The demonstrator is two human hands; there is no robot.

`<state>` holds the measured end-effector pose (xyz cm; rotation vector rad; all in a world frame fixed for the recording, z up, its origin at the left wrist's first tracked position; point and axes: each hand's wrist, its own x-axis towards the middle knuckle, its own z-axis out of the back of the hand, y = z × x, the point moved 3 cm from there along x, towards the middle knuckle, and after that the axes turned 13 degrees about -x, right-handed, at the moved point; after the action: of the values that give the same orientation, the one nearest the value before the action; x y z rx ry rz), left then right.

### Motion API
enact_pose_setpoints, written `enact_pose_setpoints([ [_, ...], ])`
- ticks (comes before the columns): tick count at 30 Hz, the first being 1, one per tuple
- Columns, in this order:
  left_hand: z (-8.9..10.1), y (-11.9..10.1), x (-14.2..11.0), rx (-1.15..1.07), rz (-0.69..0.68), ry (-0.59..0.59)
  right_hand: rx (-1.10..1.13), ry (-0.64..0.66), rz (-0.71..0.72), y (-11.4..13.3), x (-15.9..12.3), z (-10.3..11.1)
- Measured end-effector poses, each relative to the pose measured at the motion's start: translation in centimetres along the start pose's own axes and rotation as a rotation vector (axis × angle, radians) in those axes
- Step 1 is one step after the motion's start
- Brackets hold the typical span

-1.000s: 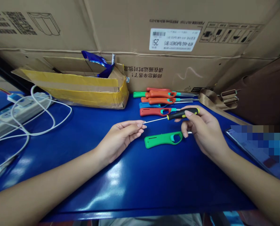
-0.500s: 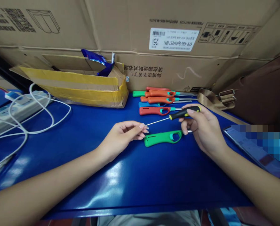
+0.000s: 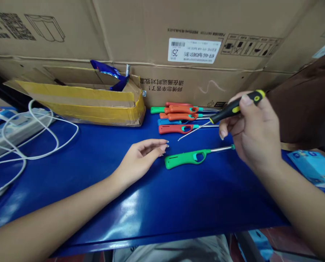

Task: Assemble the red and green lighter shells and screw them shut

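My right hand (image 3: pixel 256 134) is raised over the right of the table, closed round the black and yellow handle of a screwdriver (image 3: pixel 228 109). Its thin metal shaft slants down to the left, the tip in the air. My left hand (image 3: pixel 144 154) rests low over the table, fingers stretched out with nothing in them. Just right of its fingertips lies a green gas lighter (image 3: pixel 184 159), its metal tube pointing right. Behind it, several more lighters lie in a heap, among them a red lighter (image 3: pixel 171 129) at the front and an orange lighter (image 3: pixel 178 116).
An open cardboard box (image 3: pixel 96 109) with yellow tape holds a blue packet (image 3: pixel 107 69). White cables and a power strip (image 3: pixel 17 131) lie at the left. Large cartons (image 3: pixel 140 32) stand along the back. A light-blue packet (image 3: pixel 312 167) lies at the right of the blue table (image 3: pixel 157 211).
My right hand has lifted the screwdriver up and to the right, its tip now away from my left fingers. My left fingers have loosened. The view has turned slightly, bringing the light-blue packet in sight.
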<state>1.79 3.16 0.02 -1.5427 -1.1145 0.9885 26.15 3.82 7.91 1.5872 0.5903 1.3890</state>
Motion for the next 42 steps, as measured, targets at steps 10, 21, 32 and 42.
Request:
enact_pose_setpoints([
  [10, -0.8, 0.4, -1.1, 0.576, -0.406, 0.241, 0.02, 0.23, 0.064, -0.1, -1.2, -4.0],
  [21, -0.8, 0.4, -1.2, 0.661, -0.453, 0.31, 0.037, 0.284, 0.177, -0.7, -3.4, -3.7],
  [32, -0.8, 0.5, -1.2, 0.671, -0.464, 0.334, -0.008, 0.31, 0.173, -1.1, -3.9, -3.9],
  [42, -0.8, 0.5, -1.2, 0.68, -0.474, 0.334, -0.021, 0.319, 0.17, -1.0, -3.8, -3.9],
])
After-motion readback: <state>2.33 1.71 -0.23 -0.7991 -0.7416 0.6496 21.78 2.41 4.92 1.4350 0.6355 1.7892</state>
